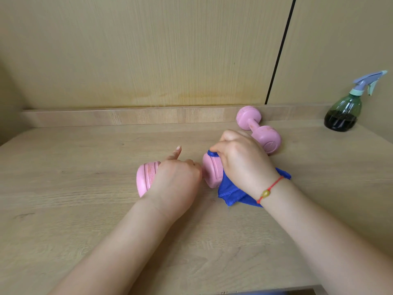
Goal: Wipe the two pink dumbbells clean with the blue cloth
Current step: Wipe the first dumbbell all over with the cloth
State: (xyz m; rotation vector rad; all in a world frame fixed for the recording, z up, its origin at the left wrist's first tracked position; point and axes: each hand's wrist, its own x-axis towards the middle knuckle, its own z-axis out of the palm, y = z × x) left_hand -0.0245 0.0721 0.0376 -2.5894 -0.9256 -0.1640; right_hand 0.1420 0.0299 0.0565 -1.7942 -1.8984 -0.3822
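Left hand (174,177) grips the near dumbbell (148,177); right hand (242,162) clutches the blue cloth (228,191), wiping its head. Next, likely the second dumbbell (258,129).

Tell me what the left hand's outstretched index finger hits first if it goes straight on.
Probably the low wooden ledge at the wall: the left hand points its index finger across the table, left of the far dumbbell. Depth is unclear.

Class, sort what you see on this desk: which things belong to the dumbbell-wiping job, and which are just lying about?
Job: near dumbbell, gripped by the left hand; blue cloth, held against it by the right hand; far dumbbell.
Lying about: spray bottle.
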